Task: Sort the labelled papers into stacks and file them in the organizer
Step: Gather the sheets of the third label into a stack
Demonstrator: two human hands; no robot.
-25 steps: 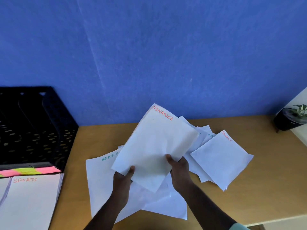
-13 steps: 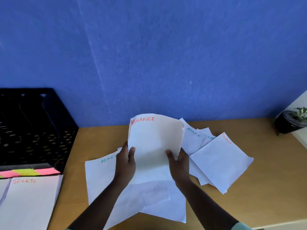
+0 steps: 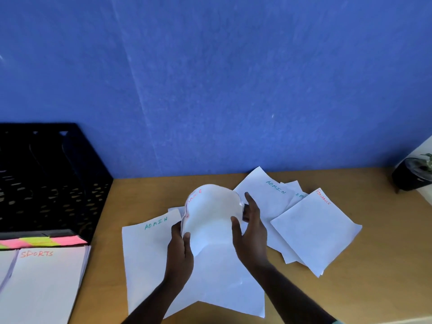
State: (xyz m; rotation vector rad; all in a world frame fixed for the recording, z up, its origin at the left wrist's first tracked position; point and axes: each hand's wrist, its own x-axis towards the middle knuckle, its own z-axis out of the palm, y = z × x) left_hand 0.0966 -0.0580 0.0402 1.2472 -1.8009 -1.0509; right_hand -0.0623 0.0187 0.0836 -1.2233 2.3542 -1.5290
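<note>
While the left hand (image 3: 180, 250) pinches the curled finance sheets (image 3: 210, 218) at their left edge, the right hand (image 3: 251, 232) lies spread against their right side, above loose papers (image 3: 313, 230) on the wooden surface (image 3: 374, 277) before a blue wall (image 3: 233, 78).

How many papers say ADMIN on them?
3 that I can see: one ADMIN paper beside the left hand, one behind the right hand, and a partly covered one next to it. More may be hidden underneath.
</note>
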